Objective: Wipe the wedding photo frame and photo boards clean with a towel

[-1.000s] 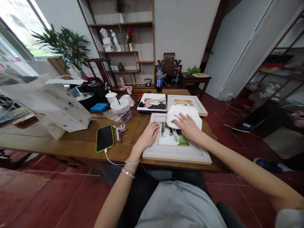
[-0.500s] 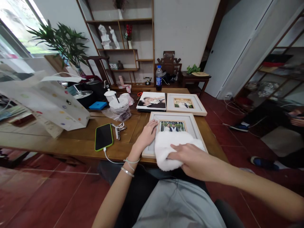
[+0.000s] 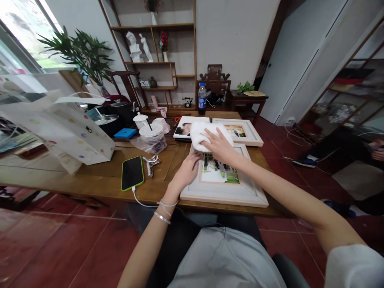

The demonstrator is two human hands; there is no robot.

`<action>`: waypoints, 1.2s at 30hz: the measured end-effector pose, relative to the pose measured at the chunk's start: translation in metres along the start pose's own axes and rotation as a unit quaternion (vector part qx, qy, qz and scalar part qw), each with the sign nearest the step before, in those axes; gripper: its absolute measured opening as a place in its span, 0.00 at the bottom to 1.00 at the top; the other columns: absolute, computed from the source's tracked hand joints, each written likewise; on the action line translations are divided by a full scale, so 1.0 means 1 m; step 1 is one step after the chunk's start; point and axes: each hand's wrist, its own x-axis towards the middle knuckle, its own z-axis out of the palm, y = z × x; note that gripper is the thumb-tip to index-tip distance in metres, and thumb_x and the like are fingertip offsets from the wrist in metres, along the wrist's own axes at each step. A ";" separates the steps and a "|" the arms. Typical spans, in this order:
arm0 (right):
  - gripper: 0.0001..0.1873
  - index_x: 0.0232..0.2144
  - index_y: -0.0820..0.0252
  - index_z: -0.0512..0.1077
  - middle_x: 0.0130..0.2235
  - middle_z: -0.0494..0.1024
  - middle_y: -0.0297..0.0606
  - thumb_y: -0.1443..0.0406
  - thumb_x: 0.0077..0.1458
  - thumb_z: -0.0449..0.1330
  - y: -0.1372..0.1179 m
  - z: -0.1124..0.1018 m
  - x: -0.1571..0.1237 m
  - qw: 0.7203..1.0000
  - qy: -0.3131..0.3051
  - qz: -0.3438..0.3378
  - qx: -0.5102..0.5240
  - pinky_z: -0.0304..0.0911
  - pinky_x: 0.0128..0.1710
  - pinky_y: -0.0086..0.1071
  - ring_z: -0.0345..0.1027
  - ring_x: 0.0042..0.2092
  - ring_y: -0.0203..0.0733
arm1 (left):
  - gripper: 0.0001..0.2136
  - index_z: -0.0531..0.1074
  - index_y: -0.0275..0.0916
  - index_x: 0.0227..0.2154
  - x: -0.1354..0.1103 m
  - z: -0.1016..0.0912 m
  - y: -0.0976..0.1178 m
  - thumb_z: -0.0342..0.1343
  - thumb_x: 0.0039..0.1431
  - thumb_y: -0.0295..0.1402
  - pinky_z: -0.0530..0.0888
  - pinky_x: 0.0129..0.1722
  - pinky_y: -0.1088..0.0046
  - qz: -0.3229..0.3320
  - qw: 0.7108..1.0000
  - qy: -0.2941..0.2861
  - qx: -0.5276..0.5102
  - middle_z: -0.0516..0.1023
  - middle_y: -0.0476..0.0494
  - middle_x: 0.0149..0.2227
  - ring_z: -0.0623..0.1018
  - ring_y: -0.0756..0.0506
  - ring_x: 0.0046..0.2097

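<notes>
A light wooden picture frame (image 3: 253,199) with a white mat and an outdoor photo lies flat at the table's front edge. My left hand (image 3: 188,170) rests over its left side, fingers curled onto the rail. My right hand (image 3: 220,146) presses a fluffy white cloth (image 3: 199,134) with spread fingers at the frame's far end. The cloth hides that end and overlaps the things behind. Beyond it lie a second framed photo (image 3: 254,134) and a white photo panel (image 3: 181,125), both partly covered by the cloth.
A phone (image 3: 132,174) on a charging cable and a silvery claw clip (image 3: 151,165) lie left of the frame. Behind them are a bagged cup (image 3: 151,136), a blue box (image 3: 125,133) and a paper bag (image 3: 75,132). A bottle (image 3: 202,99) stands at the back. Another person sits at right.
My right hand has pushed the white cloth away from me, from the frame's near end to its far end, uncovering the lower photo. My left hand stays at the left side.
</notes>
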 end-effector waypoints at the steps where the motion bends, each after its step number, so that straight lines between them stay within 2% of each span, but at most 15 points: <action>1: 0.32 0.52 0.65 0.60 0.58 0.61 0.52 0.81 0.43 0.47 -0.001 0.009 0.004 0.999 -0.030 -0.017 0.008 0.34 0.58 0.52 0.38 0.64 0.49 | 0.14 0.70 0.34 0.45 0.000 -0.001 0.001 0.44 0.58 0.24 0.63 0.58 0.60 0.000 1.000 0.000 -0.001 0.71 0.36 0.51 0.67 0.42 0.56; 4: 0.32 0.53 0.67 0.58 0.55 0.65 0.56 0.81 0.44 0.47 -0.001 0.025 0.005 0.994 -0.099 -0.045 0.032 0.41 0.57 0.49 0.42 0.63 0.48 | 0.14 0.70 0.34 0.44 0.001 -0.003 0.003 0.44 0.58 0.23 0.64 0.57 0.60 0.008 1.000 -0.001 -0.008 0.71 0.36 0.51 0.68 0.42 0.56; 7: 0.32 0.53 0.66 0.59 0.53 0.67 0.56 0.82 0.44 0.47 0.005 0.026 -0.004 0.991 -0.123 -0.036 0.031 0.45 0.54 0.47 0.46 0.62 0.48 | 0.15 0.69 0.34 0.46 0.001 -0.003 0.003 0.44 0.58 0.22 0.62 0.59 0.59 0.024 1.000 -0.002 -0.014 0.70 0.37 0.53 0.66 0.43 0.57; 14: 0.32 0.49 0.60 0.64 0.52 0.68 0.52 0.82 0.41 0.48 0.028 0.004 -0.049 0.987 -0.159 0.007 0.003 0.48 0.53 0.45 0.58 0.56 0.49 | 0.16 0.69 0.32 0.47 -0.001 0.002 -0.001 0.44 0.58 0.23 0.62 0.59 0.58 -0.001 1.000 0.003 -0.001 0.71 0.36 0.53 0.66 0.42 0.58; 18: 0.33 0.48 0.58 0.67 0.52 0.69 0.49 0.81 0.39 0.47 0.048 -0.008 -0.085 0.982 -0.179 0.059 -0.025 0.48 0.53 0.47 0.61 0.54 0.49 | 0.16 0.69 0.31 0.47 -0.001 0.003 -0.002 0.44 0.59 0.24 0.62 0.59 0.59 0.000 1.000 0.004 0.001 0.70 0.35 0.53 0.65 0.43 0.58; 21: 0.31 0.46 0.59 0.68 0.49 0.71 0.48 0.81 0.39 0.47 0.053 -0.016 -0.106 0.978 -0.185 0.085 -0.050 0.51 0.51 0.45 0.64 0.51 0.49 | 0.16 0.69 0.31 0.47 -0.001 0.003 -0.002 0.44 0.59 0.24 0.62 0.59 0.58 0.001 1.000 0.002 0.006 0.71 0.35 0.53 0.65 0.42 0.59; 24: 0.30 0.46 0.59 0.68 0.46 0.72 0.48 0.80 0.40 0.48 0.036 -0.024 -0.115 0.976 -0.182 0.107 -0.057 0.56 0.43 0.38 0.68 0.44 0.48 | 0.16 0.69 0.31 0.47 0.000 0.003 -0.002 0.44 0.59 0.24 0.62 0.59 0.57 0.001 1.000 0.001 0.011 0.70 0.35 0.53 0.65 0.42 0.58; 28: 0.30 0.48 0.58 0.66 0.38 0.73 0.47 0.77 0.41 0.48 -0.014 -0.042 -0.117 0.970 -0.191 0.145 -0.039 0.54 0.31 0.33 0.68 0.35 0.47 | 0.16 0.69 0.30 0.47 0.000 0.003 -0.002 0.44 0.58 0.23 0.62 0.59 0.58 0.001 1.000 0.000 0.013 0.71 0.34 0.52 0.65 0.42 0.58; 32: 0.26 0.45 0.57 0.67 0.33 0.73 0.42 0.76 0.41 0.48 -0.064 -0.070 -0.118 0.970 -0.214 0.117 0.018 0.47 0.27 0.32 0.65 0.30 0.44 | 0.15 0.70 0.31 0.46 0.000 0.004 -0.003 0.44 0.58 0.23 0.62 0.59 0.57 0.002 1.000 0.006 0.012 0.71 0.35 0.52 0.66 0.42 0.58; 36: 0.25 0.42 0.56 0.67 0.33 0.72 0.40 0.75 0.40 0.50 -0.091 -0.087 -0.115 0.968 -0.205 0.102 0.099 0.47 0.27 0.32 0.64 0.30 0.42 | 0.15 0.70 0.32 0.46 0.000 0.004 -0.002 0.45 0.58 0.23 0.62 0.59 0.57 0.002 1.000 0.008 0.007 0.71 0.36 0.52 0.66 0.42 0.58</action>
